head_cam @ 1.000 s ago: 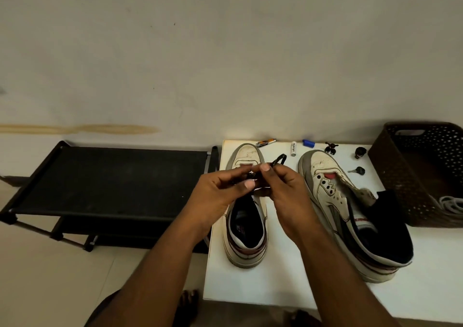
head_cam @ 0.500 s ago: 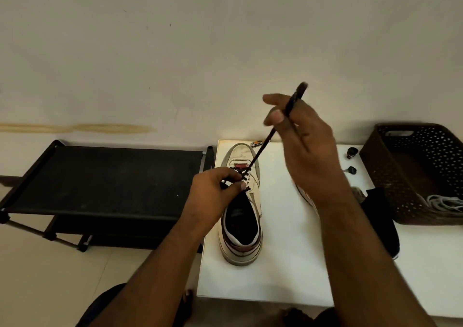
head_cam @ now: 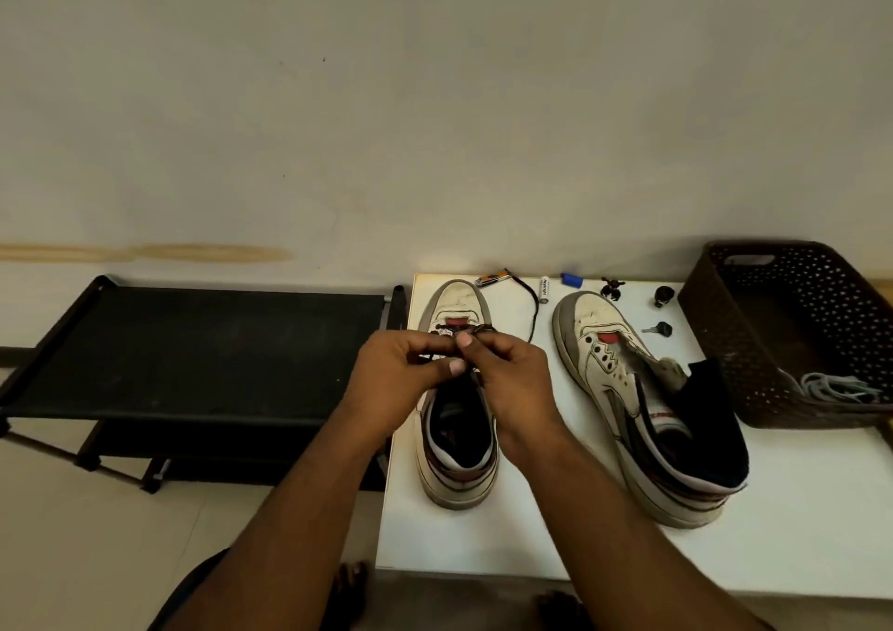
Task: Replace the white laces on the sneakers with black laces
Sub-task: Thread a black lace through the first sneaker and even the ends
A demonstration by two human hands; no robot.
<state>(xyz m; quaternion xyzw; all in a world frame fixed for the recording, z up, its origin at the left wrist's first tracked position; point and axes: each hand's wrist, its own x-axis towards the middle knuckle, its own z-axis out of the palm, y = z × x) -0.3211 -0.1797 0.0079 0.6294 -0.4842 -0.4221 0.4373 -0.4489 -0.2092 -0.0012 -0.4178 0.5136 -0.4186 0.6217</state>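
Head view, 1 moment logged. We list 2 sneakers on the white table, toes to the wall. Left sneaker: our left hand and right hand meet over its eyelets, fingers curled and pinching the black lace, whose free end trails toward the wall. Right sneaker: unlaced, a black sock tucked in. White laces: in the brown basket. Step, we judge: threading the lower eyelets of sneaker 1. Next move calls for feeding the tip through the following eyelet and drawing slack evenly.
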